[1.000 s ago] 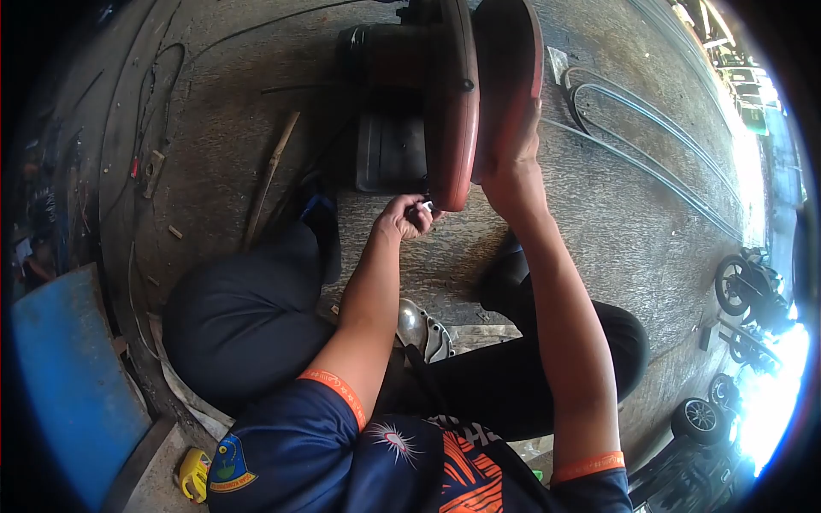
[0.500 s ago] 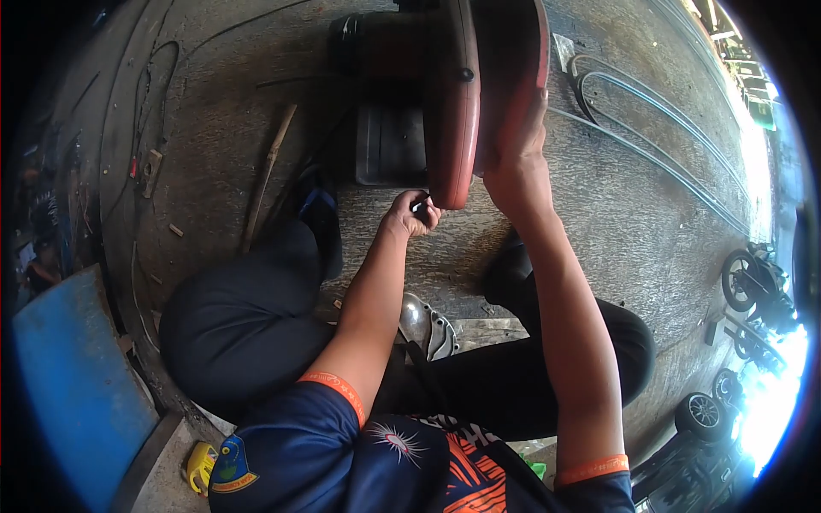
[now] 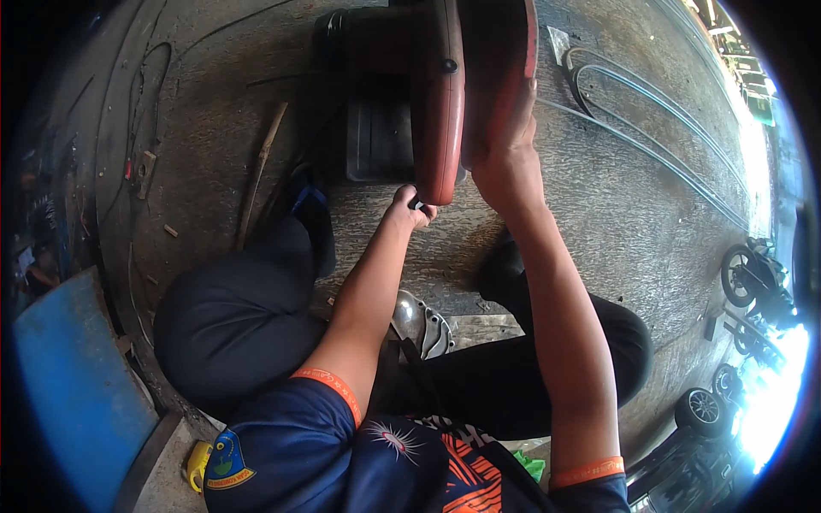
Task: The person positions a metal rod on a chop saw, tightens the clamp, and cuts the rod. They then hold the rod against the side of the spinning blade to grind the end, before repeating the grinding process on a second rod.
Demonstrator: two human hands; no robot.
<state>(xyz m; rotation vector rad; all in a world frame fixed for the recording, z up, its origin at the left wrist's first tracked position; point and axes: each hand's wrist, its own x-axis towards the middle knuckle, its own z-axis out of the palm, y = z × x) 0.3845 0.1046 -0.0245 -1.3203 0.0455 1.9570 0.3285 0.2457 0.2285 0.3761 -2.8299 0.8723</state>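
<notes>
A red and dark machine (image 3: 444, 120) with a round housing stands at the top middle of the view, a motor-like body at its left and a dark base (image 3: 370, 141) below. My left hand (image 3: 412, 210) is closed at the housing's lower end; I cannot tell what the small black piece between its fingers is. On the machine's right side, my right hand (image 3: 510, 162) grips a red round cover (image 3: 499, 77), fingers partly hidden behind it. Near my lap lies a silver metal cover (image 3: 419, 323) with a scalloped edge.
A wooden stick (image 3: 262, 171) lies left of the machine, on a worn board floor. Long thin rods (image 3: 650, 145) stretch to the right. A blue panel (image 3: 77, 385) and a yellow tape measure (image 3: 198, 466) are at lower left. Motorcycles (image 3: 753, 275) are parked at far right.
The machine and both hands appear slightly farther left and up in the view, along with the surroundings. Both hands keep their places on the machine.
</notes>
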